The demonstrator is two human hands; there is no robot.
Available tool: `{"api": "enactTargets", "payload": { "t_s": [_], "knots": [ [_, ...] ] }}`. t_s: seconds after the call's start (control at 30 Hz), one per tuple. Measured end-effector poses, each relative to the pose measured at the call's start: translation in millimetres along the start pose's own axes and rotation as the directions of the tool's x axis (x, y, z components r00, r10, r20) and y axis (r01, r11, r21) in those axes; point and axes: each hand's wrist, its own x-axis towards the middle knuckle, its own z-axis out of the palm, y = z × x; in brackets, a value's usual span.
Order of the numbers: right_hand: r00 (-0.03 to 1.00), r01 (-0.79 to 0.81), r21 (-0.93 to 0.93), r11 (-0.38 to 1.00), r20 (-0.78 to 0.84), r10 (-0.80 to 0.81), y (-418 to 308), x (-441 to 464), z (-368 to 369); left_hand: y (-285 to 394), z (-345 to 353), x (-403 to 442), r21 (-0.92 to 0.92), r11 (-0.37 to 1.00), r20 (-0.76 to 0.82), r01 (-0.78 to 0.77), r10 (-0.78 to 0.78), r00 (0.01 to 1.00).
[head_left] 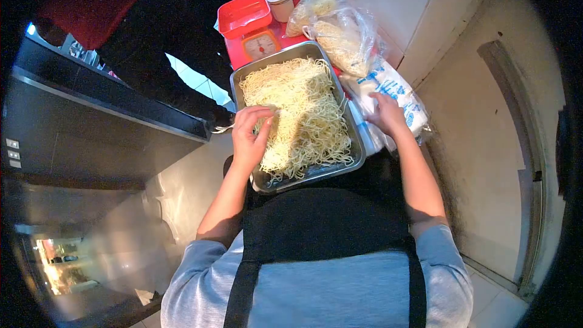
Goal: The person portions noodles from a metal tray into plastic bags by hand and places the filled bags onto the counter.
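Head view: the step in hand was judged to be the handling of plastic bags (401,90) beside a tray (359,153) of loose noodles (316,103). For a next move, one bag would probably have to be parted from the pile without others being drawn along, and a firmer pinch would be called for.

At the far left, a red garment (94,0) and dark clothing were worn by another person, whose hands could not be made out. Next, the left hand (251,135) was held over the tray's left edge, its fingers loosely curled and the thumb set apart from them — nothing was seen to be pinched in the gap. Whether the noodles were brushed by the fingertips could not be told. They were heaped in the tray, in front of the apron (328,218), with most of its floor covered. Beyond the far rim, a scale (260,45) and a red box (244,13) were placed. Further right, bagged noodles (341,45) were set beside the tray's far corner. Nearer, the right hand (388,114) was laid at the plastic bags, fingers bent — whether plastic was pinched or merely touched could not be told.
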Motion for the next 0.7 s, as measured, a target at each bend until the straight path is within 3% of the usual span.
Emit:
{"api": "enactTargets", "payload": {
  "t_s": [0.1, 0.23, 0.33, 0.37, 0.47, 0.57, 0.67, 0.7],
  "knots": [
    [0.995, 0.075, -0.055, 0.996, -0.062, -0.079, -11, -16, -2, 10, 8, -3, -0.024, 0.999, 0.043, -0.029, 0.03, 0.999],
    [0.975, -0.11, 0.121, 0.987, -0.178, 0.13, -19, -33, 22, 16, 10, -14, 0.025, 0.999, 0.097, -0.027, 0.024, 0.995],
    [0.98, -0.159, -0.097, 0.983, -0.133, 0.145, -29, -48, 26, 16, 10, -19, 0.032, 0.999, 0.129, -0.008, 0.004, 0.992],
    [0.977, -0.12, -0.122, 0.985, -0.189, 0.096, -25, -49, 38, 16, 10, -20, 0.026, 1.0, 0.138, -0.008, 0.005, 0.99],
    [0.989, -0.025, -0.117, 0.993, -0.148, 0.008, -19, -40, 59, 20, 14, -17, 0.002, 1.0, 0.161, -0.011, 0.01, 0.987],
    [0.996, -0.047, 0.203, 0.978, 0.08, 0.031, -19, -32, 49, 28, 17, -14, -0.007, 1.0, 0.17, -0.018, 0.019, 0.985],
    [0.977, 0.072, 0.418, 0.905, -0.214, 0.021, -3, -23, 29, 30, 12, -11, 0.013, 0.998, 0.173, -0.058, 0.055, 0.983],
    [0.959, 0.051, 0.402, 0.914, -0.275, 0.067, -1, -16, 14, 30, 8, -10, 0.022, 0.997, 0.168, -0.073, 0.068, 0.983]
  ]
}}
